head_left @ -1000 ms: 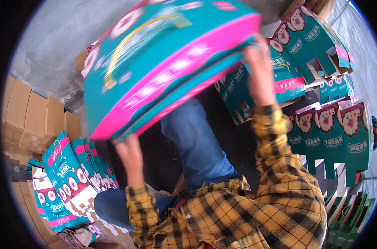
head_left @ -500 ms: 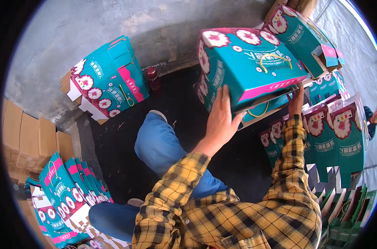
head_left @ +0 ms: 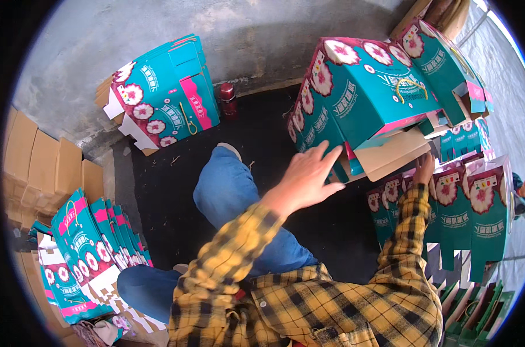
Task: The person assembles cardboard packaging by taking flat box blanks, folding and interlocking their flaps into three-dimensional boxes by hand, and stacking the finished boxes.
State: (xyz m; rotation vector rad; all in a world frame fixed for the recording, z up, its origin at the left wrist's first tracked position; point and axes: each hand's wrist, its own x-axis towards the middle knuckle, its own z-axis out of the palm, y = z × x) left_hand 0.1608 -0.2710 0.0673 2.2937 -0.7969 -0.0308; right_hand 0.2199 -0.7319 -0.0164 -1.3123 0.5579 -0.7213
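Teal carton (head_left: 384, 87) with a pink lower edge stands at the upper right of the frame; a second ago it is swung up in both hands across the upper middle. Half a second ago the left hand (head_left: 306, 179) presses its side; now that hand is lower and nearer the centre, fingers spread wide, gripping nothing, and whether a fingertip touches the carton I cannot tell. A bare brown flap (head_left: 392, 155) now shows along the carton's near side, with the right hand (head_left: 424, 169) at its right end; whether it pinches the flap is unclear. Another box (head_left: 436, 55) hems the carton in at the far upper right, and standing boxes (head_left: 447, 199) crowd the right forearm. Flattened cartons (head_left: 158, 95) lean at the upper left beside a dark red flask (head_left: 228, 101); brown boxes (head_left: 31, 156) line the left edge, above folded cartons (head_left: 80, 254) at the lower left.
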